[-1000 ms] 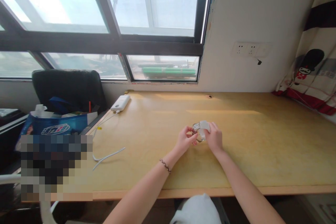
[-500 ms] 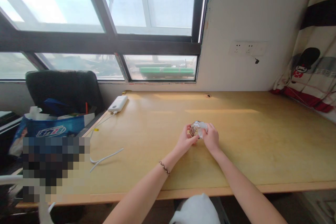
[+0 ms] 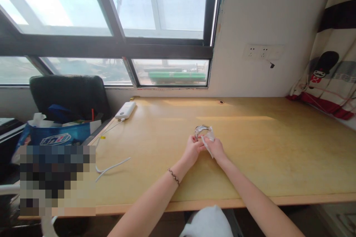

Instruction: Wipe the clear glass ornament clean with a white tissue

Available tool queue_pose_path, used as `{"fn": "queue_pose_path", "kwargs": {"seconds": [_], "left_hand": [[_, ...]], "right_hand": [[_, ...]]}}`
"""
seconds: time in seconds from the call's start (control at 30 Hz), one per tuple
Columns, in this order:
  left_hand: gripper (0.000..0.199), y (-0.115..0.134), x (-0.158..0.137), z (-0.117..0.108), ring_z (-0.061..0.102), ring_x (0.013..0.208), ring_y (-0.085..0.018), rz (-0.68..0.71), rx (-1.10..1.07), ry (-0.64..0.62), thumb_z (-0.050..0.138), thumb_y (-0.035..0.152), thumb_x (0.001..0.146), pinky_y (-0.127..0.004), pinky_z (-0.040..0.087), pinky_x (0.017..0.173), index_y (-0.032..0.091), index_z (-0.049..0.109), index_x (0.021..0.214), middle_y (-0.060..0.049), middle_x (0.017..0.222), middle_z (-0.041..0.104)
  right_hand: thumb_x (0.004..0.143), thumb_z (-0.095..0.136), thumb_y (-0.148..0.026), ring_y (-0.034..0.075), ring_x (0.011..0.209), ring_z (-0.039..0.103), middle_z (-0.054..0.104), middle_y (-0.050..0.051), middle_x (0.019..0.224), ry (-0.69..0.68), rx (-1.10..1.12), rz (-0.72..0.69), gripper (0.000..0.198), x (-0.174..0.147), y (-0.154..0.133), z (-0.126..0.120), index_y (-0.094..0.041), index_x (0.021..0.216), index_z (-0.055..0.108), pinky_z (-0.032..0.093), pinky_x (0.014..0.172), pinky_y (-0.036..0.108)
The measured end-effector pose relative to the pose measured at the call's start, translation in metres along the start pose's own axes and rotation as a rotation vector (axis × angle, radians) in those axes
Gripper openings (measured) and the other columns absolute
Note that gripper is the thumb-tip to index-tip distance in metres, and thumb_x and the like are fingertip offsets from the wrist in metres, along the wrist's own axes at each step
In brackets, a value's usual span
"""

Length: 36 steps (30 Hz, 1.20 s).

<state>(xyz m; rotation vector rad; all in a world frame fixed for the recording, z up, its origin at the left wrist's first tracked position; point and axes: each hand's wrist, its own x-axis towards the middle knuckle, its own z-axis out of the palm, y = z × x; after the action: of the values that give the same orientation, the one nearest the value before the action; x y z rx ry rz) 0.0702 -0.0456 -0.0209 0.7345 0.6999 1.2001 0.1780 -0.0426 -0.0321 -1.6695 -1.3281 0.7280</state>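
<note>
Both hands meet over the middle of the desk (image 3: 155, 177). My left hand (image 3: 191, 151) is closed on the lower left side of a shiny, round openwork metal object (image 3: 198, 130), which stands up like a ring; its exact kind is hard to make out. My right hand (image 3: 217, 149), closed as well, pinches a thin white tissue (image 3: 209, 147) against the right side of the ring. One end of the tissue hangs down between the hands, and some white shows at the ring's upper right. Fingers hide the ring's lower part.
A white power bank (image 3: 125, 110) lies at the desk's back left, with a white cable (image 3: 113, 164) running forward. Left of the desk are a black chair (image 3: 69, 90) and a blue bag (image 3: 59, 133). The window, wall sockets (image 3: 258, 52) and a curtain (image 3: 328, 66) stand behind.
Both hands have shifted slightly left and closer together. The metal object has turned, now showing its ring edge, and the tissue hangs lower between the hands.
</note>
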Motion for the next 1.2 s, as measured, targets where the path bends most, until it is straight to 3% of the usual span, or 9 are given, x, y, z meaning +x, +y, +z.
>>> {"fn": "queue_pose_path", "kwargs": {"seconds": [0.2, 0.37, 0.47, 0.57, 0.63, 0.77, 0.97, 1.1, 1.2], "left_hand": [[0.034, 0.008, 0.004, -0.006, 0.058, 0.067, -0.015, 0.031, 0.165, -0.051, 0.06, 0.02, 0.06, -0.024, 0.048, 0.052, 0.017, 0.051, 0.092, -0.004, 0.086, 0.06], [0.044, 0.003, 0.006, -0.007, 0.058, 0.061, -0.014, 0.078, 0.301, -0.116, 0.066, 0.021, 0.057, -0.026, 0.049, 0.054, 0.018, 0.05, 0.099, -0.004, 0.086, 0.06], [0.049, 0.0, 0.005, -0.004, 0.06, 0.068, -0.014, 0.016, 0.218, -0.134, 0.07, 0.02, 0.056, -0.028, 0.049, 0.065, 0.018, 0.05, 0.101, -0.007, 0.099, 0.058], [0.032, 0.001, 0.004, -0.005, 0.06, 0.062, -0.015, -0.276, 0.07, -0.165, 0.06, 0.037, 0.068, -0.028, 0.048, 0.063, 0.009, 0.056, 0.083, -0.012, 0.082, 0.061], [0.042, 0.003, 0.003, -0.005, 0.06, 0.061, -0.015, -0.434, -0.07, -0.229, 0.048, 0.048, 0.074, -0.028, 0.048, 0.062, 0.007, 0.057, 0.076, -0.013, 0.072, 0.061], [0.035, 0.008, 0.002, -0.004, 0.059, 0.068, -0.014, -0.374, -0.276, -0.258, 0.045, 0.042, 0.078, -0.028, 0.047, 0.066, 0.011, 0.057, 0.088, -0.011, 0.082, 0.062], [0.023, 0.012, 0.007, -0.007, 0.058, 0.077, -0.014, -0.185, -0.279, -0.179, 0.05, 0.031, 0.078, -0.031, 0.045, 0.079, 0.013, 0.056, 0.091, -0.008, 0.088, 0.061], [0.021, 0.015, 0.008, -0.007, 0.058, 0.079, -0.014, -0.1, -0.248, -0.166, 0.053, 0.029, 0.076, -0.031, 0.043, 0.082, 0.012, 0.056, 0.088, -0.008, 0.087, 0.061], [0.022, 0.018, 0.006, -0.006, 0.057, 0.088, -0.016, -0.038, -0.257, -0.17, 0.055, 0.03, 0.075, -0.03, 0.041, 0.086, 0.011, 0.056, 0.087, -0.009, 0.092, 0.061]], "right_hand": [[0.072, 0.046, -0.037, 0.017, 0.06, 0.058, 0.065, 0.003, 0.065, 0.008, -0.032, -0.161, 0.026, -0.007, -0.002, 0.0, -0.019, 0.073, 0.065, 0.04, 0.051, 0.022], [0.071, 0.045, -0.022, 0.017, 0.06, 0.054, 0.06, 0.004, 0.064, 0.18, -0.158, -0.298, 0.014, 0.0, 0.002, -0.013, -0.017, 0.068, 0.058, 0.04, 0.056, 0.025], [0.07, 0.041, -0.014, 0.019, 0.073, 0.054, 0.059, 0.007, 0.076, 0.318, -0.122, -0.431, 0.018, 0.003, 0.001, -0.023, -0.016, 0.081, 0.056, 0.042, 0.066, 0.029], [0.071, 0.039, -0.011, 0.02, 0.085, 0.052, 0.055, 0.008, 0.088, 0.415, -0.081, -0.518, 0.029, 0.002, -0.001, -0.031, -0.016, 0.096, 0.052, 0.042, 0.076, 0.034], [0.072, 0.038, -0.011, 0.02, 0.091, 0.05, 0.053, 0.009, 0.093, 0.415, -0.082, -0.571, 0.033, -0.001, -0.002, -0.034, -0.017, 0.103, 0.049, 0.042, 0.08, 0.035], [0.075, 0.04, -0.014, 0.02, 0.1, 0.048, 0.052, 0.01, 0.104, 0.305, -0.109, -0.678, 0.037, -0.003, -0.005, -0.034, -0.019, 0.111, 0.046, 0.04, 0.085, 0.037], [0.073, 0.041, -0.017, 0.02, 0.095, 0.054, 0.06, 0.009, 0.101, 0.188, 0.081, -0.506, 0.032, 0.0, -0.005, -0.027, -0.016, 0.101, 0.057, 0.041, 0.084, 0.033], [0.073, 0.039, -0.024, 0.022, 0.085, 0.059, 0.064, 0.01, 0.094, -0.065, 0.432, -0.224, 0.033, 0.002, -0.004, -0.021, -0.013, 0.1, 0.056, 0.046, 0.073, 0.033], [0.076, 0.035, -0.028, 0.023, 0.083, 0.06, 0.064, 0.012, 0.092, -0.269, 0.696, -0.124, 0.036, 0.003, -0.006, -0.02, -0.011, 0.1, 0.057, 0.047, 0.069, 0.035]]}}
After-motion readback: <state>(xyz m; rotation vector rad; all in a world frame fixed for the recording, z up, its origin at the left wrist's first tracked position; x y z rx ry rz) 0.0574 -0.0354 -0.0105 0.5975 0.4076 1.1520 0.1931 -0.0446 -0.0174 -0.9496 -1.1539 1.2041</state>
